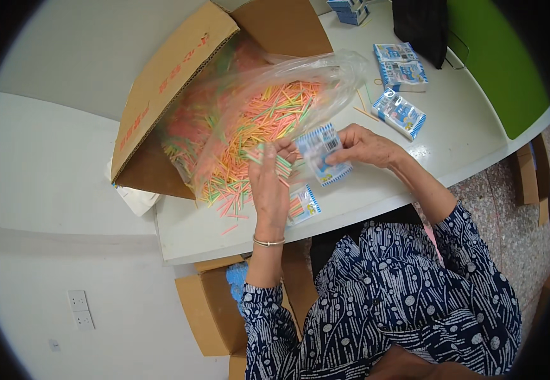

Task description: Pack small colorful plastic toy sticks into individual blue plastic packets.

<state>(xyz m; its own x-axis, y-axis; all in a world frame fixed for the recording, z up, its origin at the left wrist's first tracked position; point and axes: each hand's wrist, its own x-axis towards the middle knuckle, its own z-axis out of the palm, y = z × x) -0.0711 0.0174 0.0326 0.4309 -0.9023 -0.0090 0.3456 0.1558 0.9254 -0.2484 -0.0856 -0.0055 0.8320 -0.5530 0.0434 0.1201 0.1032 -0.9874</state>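
My left hand [268, 183] is closed round a small bunch of thin pastel sticks [282, 166], pink, green and yellow. Between the thumb and fingers of my right hand [365, 149] is a blue-and-white plastic packet [323, 155], its near edge close to the fingertips of my left hand. Whether the packet has anything in it cannot be made out. Beneath both hands, on the table [192, 239], lies another packet [304, 204] with coloured sticks showing through its window. A large heap of the same sticks [275, 111] spills from a clear plastic bag [351, 66] just beyond my left hand.
The bag lies in a tipped cardboard box [167, 82] at the left. Blue packets [401, 65] are stacked at the far right, with another packet [399, 114] nearer. A black bag [419, 28] stands behind them. An open carton [208, 310] sits below the table edge.
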